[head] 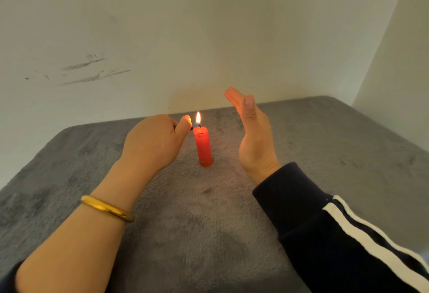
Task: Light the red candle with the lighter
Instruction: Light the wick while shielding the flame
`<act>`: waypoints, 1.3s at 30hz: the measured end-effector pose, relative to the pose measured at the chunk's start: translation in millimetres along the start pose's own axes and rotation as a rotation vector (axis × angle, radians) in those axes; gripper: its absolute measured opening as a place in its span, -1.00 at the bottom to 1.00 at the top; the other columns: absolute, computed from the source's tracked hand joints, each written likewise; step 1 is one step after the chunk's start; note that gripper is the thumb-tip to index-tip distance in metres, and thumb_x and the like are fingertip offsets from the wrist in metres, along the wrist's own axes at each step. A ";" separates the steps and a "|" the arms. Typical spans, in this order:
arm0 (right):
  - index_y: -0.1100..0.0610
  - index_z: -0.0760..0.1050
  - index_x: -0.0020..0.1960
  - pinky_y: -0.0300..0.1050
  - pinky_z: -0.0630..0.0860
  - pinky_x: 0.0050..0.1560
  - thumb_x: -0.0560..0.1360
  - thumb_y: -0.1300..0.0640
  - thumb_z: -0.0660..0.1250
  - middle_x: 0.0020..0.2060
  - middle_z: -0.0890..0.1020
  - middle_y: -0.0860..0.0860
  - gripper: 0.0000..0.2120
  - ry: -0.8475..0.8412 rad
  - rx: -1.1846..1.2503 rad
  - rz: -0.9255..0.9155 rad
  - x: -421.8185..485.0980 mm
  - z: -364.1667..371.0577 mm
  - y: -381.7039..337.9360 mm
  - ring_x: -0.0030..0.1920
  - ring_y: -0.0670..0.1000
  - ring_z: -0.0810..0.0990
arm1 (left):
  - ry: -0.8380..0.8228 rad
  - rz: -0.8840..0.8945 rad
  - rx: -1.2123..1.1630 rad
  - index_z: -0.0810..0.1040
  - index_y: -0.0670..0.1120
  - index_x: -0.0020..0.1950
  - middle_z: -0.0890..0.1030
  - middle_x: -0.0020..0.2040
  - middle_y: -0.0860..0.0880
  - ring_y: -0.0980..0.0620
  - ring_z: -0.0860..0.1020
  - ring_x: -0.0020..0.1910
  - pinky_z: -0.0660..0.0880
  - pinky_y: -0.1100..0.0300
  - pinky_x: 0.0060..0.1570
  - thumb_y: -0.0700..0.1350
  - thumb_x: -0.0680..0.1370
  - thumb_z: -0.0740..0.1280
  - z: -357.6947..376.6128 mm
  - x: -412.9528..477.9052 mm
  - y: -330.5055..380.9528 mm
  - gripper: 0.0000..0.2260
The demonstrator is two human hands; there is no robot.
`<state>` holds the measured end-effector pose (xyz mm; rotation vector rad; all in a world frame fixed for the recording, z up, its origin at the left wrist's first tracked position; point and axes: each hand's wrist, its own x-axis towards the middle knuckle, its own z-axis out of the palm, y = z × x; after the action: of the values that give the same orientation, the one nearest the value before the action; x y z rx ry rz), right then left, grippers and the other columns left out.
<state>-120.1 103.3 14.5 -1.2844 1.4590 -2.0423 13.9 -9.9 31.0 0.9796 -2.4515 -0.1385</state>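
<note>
A red candle (203, 146) stands upright in the middle of a grey plush cover (209, 223). A flame (198, 118) burns just above the candle's top. My left hand (155, 141) is closed around the lighter (191, 127), which is almost wholly hidden in the fist; only a dark tip shows beside the candle's top, touching or nearly touching it. My right hand (253, 134) stands flat and upright to the right of the candle, palm turned toward the flame, fingers together, holding nothing and well apart from the candle.
A pale wall (209, 37) with dark scuff marks rises right behind the cover's far edge, and another wall closes the right side. A gold bangle (106, 209) sits on my left wrist. A dark sleeve with white stripes (348, 234) covers my right arm.
</note>
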 end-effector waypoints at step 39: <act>0.12 0.37 0.43 -0.39 0.28 0.31 0.17 -0.65 -0.01 0.41 0.47 0.00 0.12 0.003 -0.016 0.042 1.0 1.3 10.3 0.39 -0.15 0.41 | 0.041 -0.142 -0.146 0.21 -0.09 -0.45 0.26 -0.50 -0.09 -0.09 0.25 -0.51 0.28 0.07 -0.38 0.38 0.50 -0.05 11.6 6.1 -18.9 -0.41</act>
<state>-122.0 97.4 6.0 -1.2467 1.4943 -2.0101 16.3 -28.8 18.3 1.0798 -2.2980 -0.3366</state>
